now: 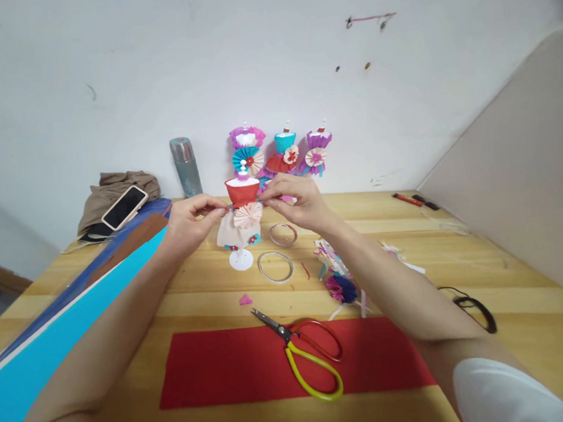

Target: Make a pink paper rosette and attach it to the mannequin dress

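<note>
A small white dress form [241,260] stands upright on the table, dressed in a red bodice [243,191] and a pale skirt [230,228]. A pleated pale-pink paper rosette [248,215] sits at its waist. At the left side of the waist, my left hand [194,219] is closed in a pinch on a thin blue-green strip. My right hand [296,199] pinches the strip at the opposite side. Most of the strip is hidden by fingers and dress. Small blue flowers with red centres [253,239] trim the hem.
Scissors [285,335] lie on a red sheet [217,369] in front. Two tape rings [276,267] and paper scraps [340,288] lie nearby. Behind are three dressed forms [286,145] and a bottle [186,167]. Coloured sheets [73,333] and a phone [125,208] are left.
</note>
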`<state>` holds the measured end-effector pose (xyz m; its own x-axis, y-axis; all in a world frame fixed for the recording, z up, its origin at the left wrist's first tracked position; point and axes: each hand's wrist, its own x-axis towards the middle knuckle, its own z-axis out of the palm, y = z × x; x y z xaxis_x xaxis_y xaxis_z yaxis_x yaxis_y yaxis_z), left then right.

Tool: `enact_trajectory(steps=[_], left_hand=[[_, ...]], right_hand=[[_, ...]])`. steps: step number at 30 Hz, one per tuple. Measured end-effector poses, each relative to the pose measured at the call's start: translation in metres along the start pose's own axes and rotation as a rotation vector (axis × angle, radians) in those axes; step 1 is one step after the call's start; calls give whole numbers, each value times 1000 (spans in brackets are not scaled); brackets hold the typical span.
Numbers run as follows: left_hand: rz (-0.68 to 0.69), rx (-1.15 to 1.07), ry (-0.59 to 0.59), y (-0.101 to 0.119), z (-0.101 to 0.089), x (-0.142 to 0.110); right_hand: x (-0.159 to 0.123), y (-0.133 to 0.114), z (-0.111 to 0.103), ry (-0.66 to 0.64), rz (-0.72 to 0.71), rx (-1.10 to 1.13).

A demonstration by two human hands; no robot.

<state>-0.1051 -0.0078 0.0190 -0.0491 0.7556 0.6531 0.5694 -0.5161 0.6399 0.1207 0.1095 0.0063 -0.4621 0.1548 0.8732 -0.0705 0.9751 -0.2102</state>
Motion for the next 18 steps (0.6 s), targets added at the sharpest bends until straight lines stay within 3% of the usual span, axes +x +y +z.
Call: enact_trajectory(steps=[13,18], left_hand=[[-375,-362,2,18,7,-1],[-460,-453,-22,18,6,-1]], right_hand=[[0,-1,3,2,1,9],[0,0,2,-10,40,6]])
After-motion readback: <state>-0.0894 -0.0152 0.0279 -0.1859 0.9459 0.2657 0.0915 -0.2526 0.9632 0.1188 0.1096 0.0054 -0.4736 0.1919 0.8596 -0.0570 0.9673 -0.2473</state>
